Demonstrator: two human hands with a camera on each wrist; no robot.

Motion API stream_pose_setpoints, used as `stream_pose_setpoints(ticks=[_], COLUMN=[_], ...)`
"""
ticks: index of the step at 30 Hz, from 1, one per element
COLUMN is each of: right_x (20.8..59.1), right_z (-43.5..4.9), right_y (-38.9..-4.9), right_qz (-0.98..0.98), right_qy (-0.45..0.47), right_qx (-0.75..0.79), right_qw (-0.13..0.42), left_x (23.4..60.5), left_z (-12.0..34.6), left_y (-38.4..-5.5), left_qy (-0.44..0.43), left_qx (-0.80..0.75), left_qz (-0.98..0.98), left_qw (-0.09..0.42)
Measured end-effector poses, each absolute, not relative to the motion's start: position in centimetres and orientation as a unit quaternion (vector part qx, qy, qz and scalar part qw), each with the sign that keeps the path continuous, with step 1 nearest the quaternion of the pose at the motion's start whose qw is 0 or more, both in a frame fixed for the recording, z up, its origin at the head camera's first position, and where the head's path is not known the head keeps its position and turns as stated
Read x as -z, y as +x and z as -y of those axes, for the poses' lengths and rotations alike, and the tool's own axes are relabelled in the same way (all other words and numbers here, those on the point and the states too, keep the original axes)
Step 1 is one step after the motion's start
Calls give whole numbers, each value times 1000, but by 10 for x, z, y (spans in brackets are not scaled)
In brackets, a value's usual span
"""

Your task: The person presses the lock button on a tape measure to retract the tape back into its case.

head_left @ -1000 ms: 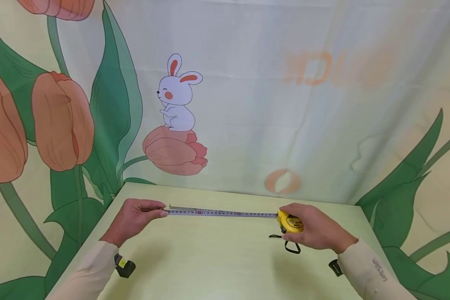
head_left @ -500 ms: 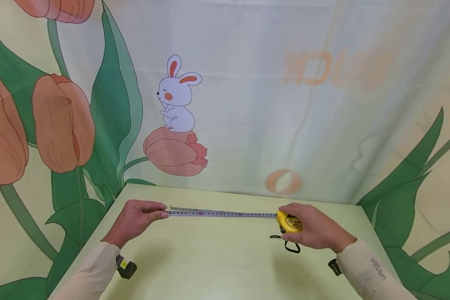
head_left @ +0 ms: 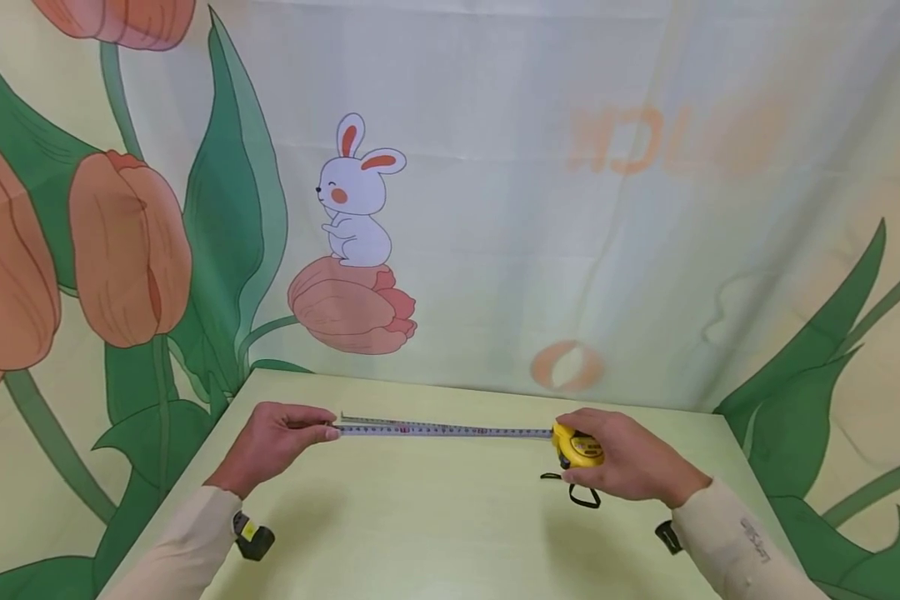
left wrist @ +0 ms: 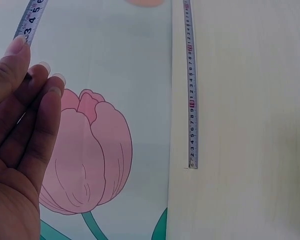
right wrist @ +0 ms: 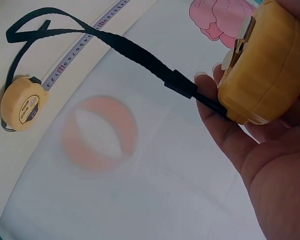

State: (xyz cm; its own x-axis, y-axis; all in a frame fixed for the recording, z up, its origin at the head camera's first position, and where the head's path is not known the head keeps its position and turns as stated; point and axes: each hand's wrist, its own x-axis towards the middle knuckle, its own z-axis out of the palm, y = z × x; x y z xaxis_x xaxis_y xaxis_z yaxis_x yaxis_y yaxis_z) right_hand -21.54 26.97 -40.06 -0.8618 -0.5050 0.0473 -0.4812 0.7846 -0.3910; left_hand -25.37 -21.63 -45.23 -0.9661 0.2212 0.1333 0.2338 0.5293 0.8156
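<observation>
My left hand (head_left: 277,442) pinches the end of a pulled-out tape measure blade (head_left: 442,432) between thumb and fingers. On the right, my right hand (head_left: 618,454) grips that tape measure's yellow case (head_left: 579,446). The blade runs nearly level between both hands, above the table. From the held case hangs a black wrist strap (right wrist: 140,55). A second yellow tape measure (right wrist: 25,105) lies on the table, seen in the right wrist view. Its pulled-out blade (left wrist: 191,90) lies along the table, its end bare in the left wrist view. In the head view my right hand hides most of this second case.
The pale table (head_left: 420,517) meets a hanging cloth backdrop (head_left: 480,208) printed with tulips and a rabbit along its back edge. A black device (head_left: 253,537) sits at my left wrist, another dark one (head_left: 670,536) at my right.
</observation>
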Motion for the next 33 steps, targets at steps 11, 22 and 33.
stream_pose_setpoints(ticks=[11,22,33], right_x=[403,403,405], right_z=[-267,-266,-265], right_y=[-216,-217,-217], right_qz=[-942,-942,-941], right_qy=[-265,-264,-268], right_qx=[203,203,204], right_qw=[27,27,31], left_x=[451,450,453], left_z=[217,214,214], left_y=[-252,-251,-251], left_qy=[-132,-134,-130], left_qx=[467,470,459], left_qz=[875,873,879], left_qw=[10,7,4])
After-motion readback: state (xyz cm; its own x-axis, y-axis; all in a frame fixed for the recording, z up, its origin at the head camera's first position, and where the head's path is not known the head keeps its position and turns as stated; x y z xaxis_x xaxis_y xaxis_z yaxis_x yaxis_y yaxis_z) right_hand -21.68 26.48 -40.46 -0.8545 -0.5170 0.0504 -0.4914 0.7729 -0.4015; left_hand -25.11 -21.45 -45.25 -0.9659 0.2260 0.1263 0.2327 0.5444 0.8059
